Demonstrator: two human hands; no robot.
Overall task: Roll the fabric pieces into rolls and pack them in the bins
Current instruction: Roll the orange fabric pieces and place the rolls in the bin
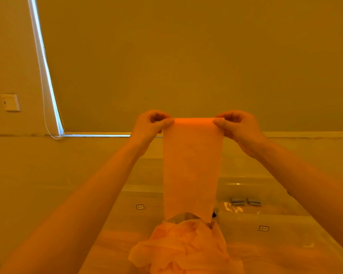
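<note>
Above the table (111,240) we hold one fabric strip (191,167) up — left hand (150,126) and right hand (239,128) pinching its top corners; next, probably, lay it flat for rolling.

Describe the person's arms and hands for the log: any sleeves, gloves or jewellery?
Both forearms are bare as far as the frame shows, with no sleeve in view. The left hand and right hand wear no gloves, and no ring, watch or wristband can be seen. Strong orange light tints the whole scene, so finer marks cannot be told.
</note>
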